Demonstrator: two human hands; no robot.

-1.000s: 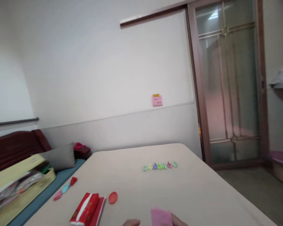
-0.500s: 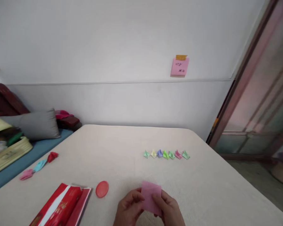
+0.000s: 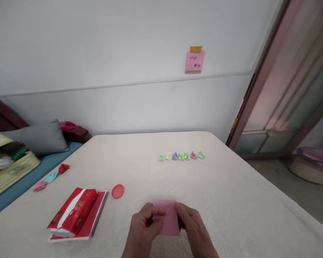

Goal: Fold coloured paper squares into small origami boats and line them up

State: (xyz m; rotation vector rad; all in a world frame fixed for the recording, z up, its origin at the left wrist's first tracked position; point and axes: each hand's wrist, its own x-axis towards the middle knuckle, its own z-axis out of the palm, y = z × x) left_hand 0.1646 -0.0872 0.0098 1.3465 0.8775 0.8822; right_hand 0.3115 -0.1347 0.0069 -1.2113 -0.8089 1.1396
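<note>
Both my hands hold a pink square of paper (image 3: pixel 167 216) just above the cream table (image 3: pixel 231 200), near its front edge. My left hand (image 3: pixel 142 231) pinches the paper's left side and my right hand (image 3: pixel 195 231) pinches its right side; the fingers of both are closed on it. Farther back on the table lies a row of several small folded paper shapes (image 3: pixel 181 156) in green, yellow, blue and pink.
A red packet (image 3: pixel 75 213) lies on a pink sheet at the left, with a red round lid (image 3: pixel 117 191) beside it. Three folded paper pieces (image 3: pixel 51 176) sit near the left edge. A grey cushion (image 3: pixel 40 137), a yellow box (image 3: pixel 8 168) and a sliding door (image 3: pixel 290 89) surround the table.
The view has tilted down from the wall toward the table. My hands, only partly in view at first, now show fully, holding the pink paper lower and closer to me.
</note>
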